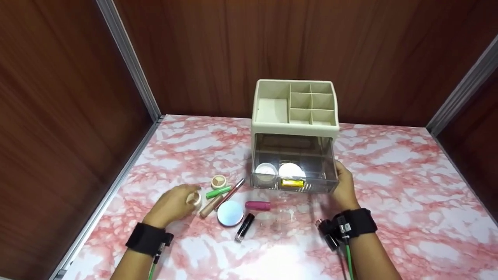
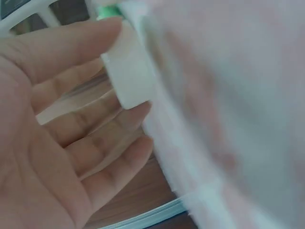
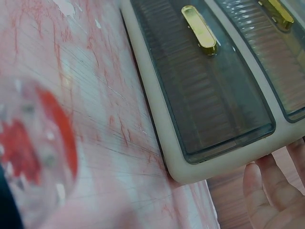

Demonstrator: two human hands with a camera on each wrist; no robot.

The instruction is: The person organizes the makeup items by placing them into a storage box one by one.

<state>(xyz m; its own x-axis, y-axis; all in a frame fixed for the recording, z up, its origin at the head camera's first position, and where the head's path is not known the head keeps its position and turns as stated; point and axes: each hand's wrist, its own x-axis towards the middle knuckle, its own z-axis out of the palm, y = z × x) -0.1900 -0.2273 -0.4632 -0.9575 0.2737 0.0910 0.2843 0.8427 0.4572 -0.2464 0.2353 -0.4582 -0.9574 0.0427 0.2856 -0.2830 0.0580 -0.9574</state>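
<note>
Nearest us, a black tube [image 1: 331, 242] with a clear, reddish end lies by the right wrist, and a second black lipstick [image 1: 244, 228] lies further left. Just beyond are a pale blue compact [image 1: 230, 213] and a pink tube [image 1: 257, 205].

To their left, we see the left hand [image 1: 175, 203] half curled, thumb and fingertips pinching a small white pot [image 2: 133, 71]; we cannot tell whether it has left the table [image 1: 286, 252]. Just beside it lie a brown tube [image 1: 208, 209], a thin dark red tube [image 1: 233, 192], a green tube [image 1: 218, 192] and another small pot [image 1: 219, 181].

Beyond the cosmetics, the clear drawer [image 1: 319, 185] stands pulled out, with two white round cases [image 1: 266, 171] in it. The right hand [image 1: 345, 188] is loosely open, fingertips against the side of the cream organizer [image 1: 295, 128], gripping nothing that we can see.

We judge the work at an early stage: two pieces are inside, one is in hand, and the other cosmetics lie outside. Farthest off is a wooden wall [image 1: 210, 58].
</note>
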